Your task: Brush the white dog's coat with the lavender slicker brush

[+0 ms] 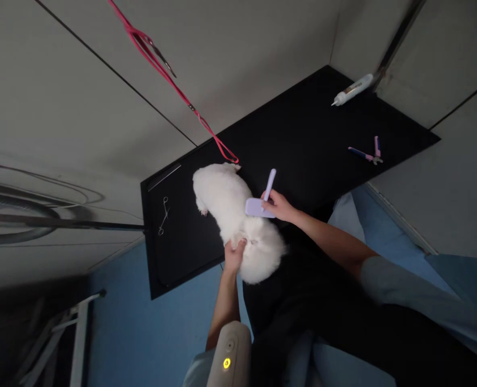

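A fluffy white dog (224,191) is on the black grooming table (303,140), its head at the table's near edge. My left hand (233,256) is closed on the fur at the side of the dog's head, the thumb pressed into it. In my right hand (277,206) is a lilac slicker brush (258,207), gripped by the lower part of its handle, which points up and away. The brush head lies against the dog's neck and shoulder, its bristle side hidden.
Scissors (164,216) and a metal comb (164,178) lie at the table's left end. Nail clippers (369,156) and a white nozzle bottle (353,90) are at the right. A pink grooming loop (218,141) hangs down behind the dog.
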`<state>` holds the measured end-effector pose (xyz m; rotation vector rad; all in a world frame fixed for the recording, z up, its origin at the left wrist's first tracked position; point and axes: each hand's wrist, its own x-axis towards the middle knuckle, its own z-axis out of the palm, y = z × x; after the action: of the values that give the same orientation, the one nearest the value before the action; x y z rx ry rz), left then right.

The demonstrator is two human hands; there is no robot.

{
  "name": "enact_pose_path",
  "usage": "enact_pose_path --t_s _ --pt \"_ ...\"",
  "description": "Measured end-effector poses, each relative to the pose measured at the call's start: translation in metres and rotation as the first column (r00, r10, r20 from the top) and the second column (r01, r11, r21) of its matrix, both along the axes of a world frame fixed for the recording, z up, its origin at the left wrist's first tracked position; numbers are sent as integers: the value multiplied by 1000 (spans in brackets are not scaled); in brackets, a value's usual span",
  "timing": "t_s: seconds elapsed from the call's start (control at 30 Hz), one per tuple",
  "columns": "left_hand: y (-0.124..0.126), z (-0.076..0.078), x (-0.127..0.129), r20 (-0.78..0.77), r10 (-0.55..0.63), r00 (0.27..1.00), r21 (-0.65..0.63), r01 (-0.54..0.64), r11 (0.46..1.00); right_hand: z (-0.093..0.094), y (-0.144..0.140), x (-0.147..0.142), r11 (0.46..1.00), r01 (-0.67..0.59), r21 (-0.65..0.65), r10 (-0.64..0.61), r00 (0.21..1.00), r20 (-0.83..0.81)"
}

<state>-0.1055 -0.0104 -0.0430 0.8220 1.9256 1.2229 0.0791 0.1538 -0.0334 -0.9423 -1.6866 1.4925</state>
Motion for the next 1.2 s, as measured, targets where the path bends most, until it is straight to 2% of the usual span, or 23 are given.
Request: enact_pose_path --t_s 0.03,0.13,0.17,0.2,0.3,0.33,0.43,0.47,0.5,0.57,0.6,0.63,0.73,0.77,0.83,0.87,0.9,0.93,0.97,1.03,1.07,1.17,1.2 --pt "0 0 0 11 -2 1000 -6 2 1000 1 0 -1 1000 -5 8 5 1000 -16" --pt "-1 -1 -2 43 -28 999 -10 29 1000 3 1 -2 961 -274 16 275 960 -50" --pt "-1 -1 -3 46 -37 998 -10 38 999 4 2 -2 948 -318 9 318 947 -46" --pt "-1 -2 -4 45 -42 998 -10 43 999 5 4 -1 959 -283 1 283 958 -38" --pt "0 -1 -7 25 -64 998 -7 64 998 10 10 1 1000 -3 13 4 1000 -23" --pt "1 -1 -8 20 -86 996 -7 86 996 11 11 2 1000 -12 24 13 1000 -26" --pt "2 1 -9 18 -130 991 -10 130 991 13 10 1 945 -326 26 326 945 -11" --pt "3 1 -9 18 -115 993 -14 115 993 12 9 1 933 -360 11 360 933 0" --pt "3 1 -9 14 -85 996 -18 85 996 11 9 0 948 -317 -3 317 948 8" --pt "3 0 -9 -3 -38 999 -26 38 999 8 9 -1 996 -90 -4 90 996 5" --pt "3 -1 -9 -6 -32 999 -29 32 999 7 10 -1 1000 -16 5 16 1000 -7" --pt "3 -1 -8 3 -32 999 -31 32 999 6 10 -1 1000 -25 14 25 999 -19" --pt "3 -3 -7 71 -14 997 -49 18 999 5 9 0 947 -322 13 322 946 -19" --pt "3 -3 -7 86 -11 996 -51 16 999 5 10 0 941 -339 1 339 941 -10" --pt "3 -3 -5 94 -32 995 -34 35 999 7 11 0 989 -148 -7 148 989 4" --pt "3 -2 -5 101 -49 994 -21 51 998 7 12 -1 1000 -28 2 28 1000 2" --pt "2 -2 -4 118 -63 991 -9 65 998 8 12 -1 1000 22 14 -22 1000 -6" --pt "2 -2 -4 137 -74 988 -1 75 997 10 11 -1 999 -23 27 24 1000 -13" --pt "2 -2 -4 153 -79 985 1 79 997 11 10 -1 989 -144 38 144 989 -14" --pt "1 -1 -4 160 -76 984 -8 78 997 13 8 -2 930 -367 34 367 930 8" --pt "1 -1 -3 150 -69 986 -12 72 997 14 7 -3 929 -370 24 369 929 23" --pt "1 -1 -3 112 -30 993 -17 32 999 17 7 -4 995 -93 37 92 995 37" --pt "2 -1 -3 103 -26 994 -14 28 1000 18 6 -4 995 -83 52 82 996 27"
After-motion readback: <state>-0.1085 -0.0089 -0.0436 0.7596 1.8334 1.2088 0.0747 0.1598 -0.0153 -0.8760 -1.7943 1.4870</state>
